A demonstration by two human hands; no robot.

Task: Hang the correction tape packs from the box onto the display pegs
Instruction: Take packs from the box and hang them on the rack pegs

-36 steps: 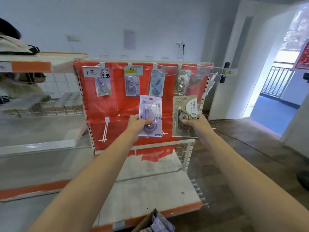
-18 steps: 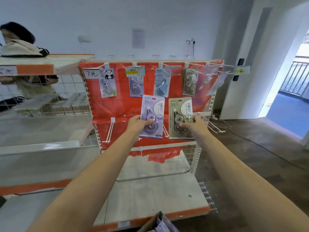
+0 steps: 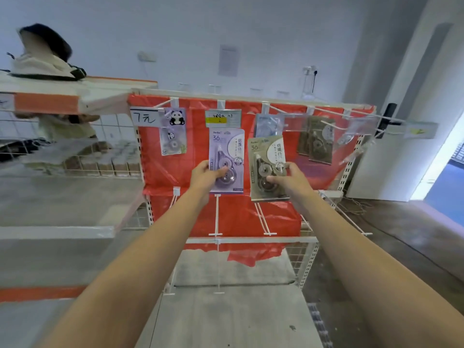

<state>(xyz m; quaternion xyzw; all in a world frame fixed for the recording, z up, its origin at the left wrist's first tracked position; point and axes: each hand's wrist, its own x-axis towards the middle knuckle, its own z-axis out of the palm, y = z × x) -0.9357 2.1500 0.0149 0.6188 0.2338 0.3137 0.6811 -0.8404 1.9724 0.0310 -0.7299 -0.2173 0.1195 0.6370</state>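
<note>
My left hand (image 3: 206, 177) grips a purple correction tape pack (image 3: 227, 156) by its lower left part, held up against the red backboard (image 3: 195, 151) just under the yellow price label (image 3: 223, 118). My right hand (image 3: 288, 180) pinches a grey-green correction tape pack (image 3: 267, 162) at its lower right, slightly tilted, below a blue pack (image 3: 267, 125) on a top peg. A panda pack (image 3: 173, 131) and brown packs (image 3: 317, 141) hang on the top row. The box is out of view.
Empty white pegs (image 3: 217, 214) stick out of the lower row toward me. A grey shelf board (image 3: 226, 315) lies below. Another person (image 3: 47, 71) stands behind the wire-basket shelf (image 3: 75, 156) at left. An open doorway (image 3: 447, 172) is at right.
Both hands have lifted their packs higher up the backboard, toward the top row of pegs. The view has tilted down and moved closer, and the box has left the frame.
</note>
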